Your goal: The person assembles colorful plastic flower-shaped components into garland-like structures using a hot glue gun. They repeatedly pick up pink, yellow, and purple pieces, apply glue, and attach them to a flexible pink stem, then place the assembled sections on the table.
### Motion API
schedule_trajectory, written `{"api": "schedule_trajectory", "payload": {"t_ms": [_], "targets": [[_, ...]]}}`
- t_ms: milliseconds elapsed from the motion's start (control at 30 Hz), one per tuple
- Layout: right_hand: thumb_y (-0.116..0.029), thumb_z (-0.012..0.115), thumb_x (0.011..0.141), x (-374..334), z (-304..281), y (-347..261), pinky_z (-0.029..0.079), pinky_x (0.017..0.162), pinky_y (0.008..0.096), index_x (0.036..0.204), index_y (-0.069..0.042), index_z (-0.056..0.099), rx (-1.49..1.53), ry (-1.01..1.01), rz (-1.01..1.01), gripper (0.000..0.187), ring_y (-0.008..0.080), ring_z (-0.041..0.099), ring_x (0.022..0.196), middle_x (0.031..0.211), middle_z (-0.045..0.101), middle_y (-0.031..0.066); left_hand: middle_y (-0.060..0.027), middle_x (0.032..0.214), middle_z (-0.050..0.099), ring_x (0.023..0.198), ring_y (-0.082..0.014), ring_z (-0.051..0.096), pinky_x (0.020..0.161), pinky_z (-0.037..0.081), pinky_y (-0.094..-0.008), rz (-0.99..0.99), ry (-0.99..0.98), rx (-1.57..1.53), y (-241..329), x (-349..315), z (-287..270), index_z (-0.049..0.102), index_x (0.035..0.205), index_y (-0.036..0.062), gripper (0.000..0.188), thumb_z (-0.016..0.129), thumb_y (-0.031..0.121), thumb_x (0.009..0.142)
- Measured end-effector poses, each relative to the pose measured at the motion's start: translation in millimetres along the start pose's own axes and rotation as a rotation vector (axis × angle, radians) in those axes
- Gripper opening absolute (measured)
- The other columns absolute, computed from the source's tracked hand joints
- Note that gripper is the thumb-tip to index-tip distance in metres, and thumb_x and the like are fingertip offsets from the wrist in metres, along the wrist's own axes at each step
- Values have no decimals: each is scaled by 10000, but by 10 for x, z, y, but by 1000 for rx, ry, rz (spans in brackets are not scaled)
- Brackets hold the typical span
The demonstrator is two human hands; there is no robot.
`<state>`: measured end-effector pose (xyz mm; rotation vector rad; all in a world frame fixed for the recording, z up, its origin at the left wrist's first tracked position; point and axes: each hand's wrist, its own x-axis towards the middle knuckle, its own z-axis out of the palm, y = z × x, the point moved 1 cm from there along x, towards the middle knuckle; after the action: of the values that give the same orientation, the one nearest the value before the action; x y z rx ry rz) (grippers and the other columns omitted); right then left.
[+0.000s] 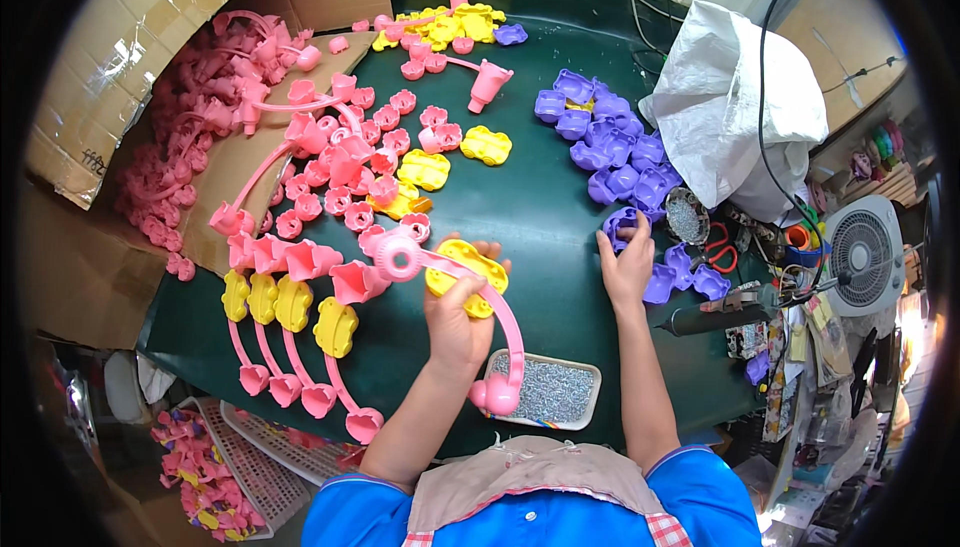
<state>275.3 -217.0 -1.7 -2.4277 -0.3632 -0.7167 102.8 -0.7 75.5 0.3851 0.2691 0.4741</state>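
My left hand [458, 327] is closed around a yellow car-shaped plastic piece [478, 265] together with a long curved pink plastic part [510, 337]. The pink part ends in a rounded knob above a tray of small metal screws [556, 390]. At the right, my right hand [630, 267] has its fingers curled round a purple car-shaped shell [622, 227], at the near end of the purple pile [615, 142]. More purple shells [683, 269] lie just right of that hand. Left of my left hand, several pink stems [325, 372] with yellow pieces [293, 304] lie in a row.
A cardboard box [150, 57] spills pink parts [205, 97] at the left. Loose pink cups [345, 172] cover the table's left half. An electric screwdriver [715, 312], red scissors [722, 247], a white sack [735, 107] and a fan [862, 257] stand or lie at the right.
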Motion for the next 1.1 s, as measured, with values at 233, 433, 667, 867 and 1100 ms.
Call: {"api": "schedule_trajectory", "payload": {"t_ms": [233,433,667,867,1100], "targets": [[-119,796,866,391,255,-689,475,639,272,1282,8,618,727,-98,152,470,95,573,661,729,623,24,-136,1256,607,1237,-304,595,1108,473,-543,-141,95,84,-149,-141,-280,486,1394,113,596,558,-119,850],[-204,627,1035,814,371,-615,392,563,217,1122,-21,706,1077,-108,219,217,29,481,623,747,583,-37,-123,1236,622,1182,-280,626,1054,520,-509,-177,79,140,-184,-125,-334,494,1389,111,516,622,-53,917],[-322,511,1071,36,-217,-1453,411,603,238,1094,-36,620,1112,-686,288,307,69,509,653,739,549,-4,-54,1183,626,1091,-143,646,933,544,-316,-149,-95,413,-343,-264,-135,512,1360,61,515,753,13,908],[-309,869,782,-65,-606,-1541,515,803,261,1179,-51,720,776,-765,-279,496,184,556,1053,1102,517,92,-54,1146,651,1016,-135,661,888,555,-309,-232,-8,217,31,-209,-230,576,1281,50,331,699,126,984],[-207,706,966,-372,-432,-1518,583,758,311,1113,-84,502,1590,-677,685,280,139,644,941,1107,569,47,-88,1132,642,1046,-187,644,920,544,-348,263,-107,752,-10,-367,-227,586,1220,32,446,822,113,850]]}}
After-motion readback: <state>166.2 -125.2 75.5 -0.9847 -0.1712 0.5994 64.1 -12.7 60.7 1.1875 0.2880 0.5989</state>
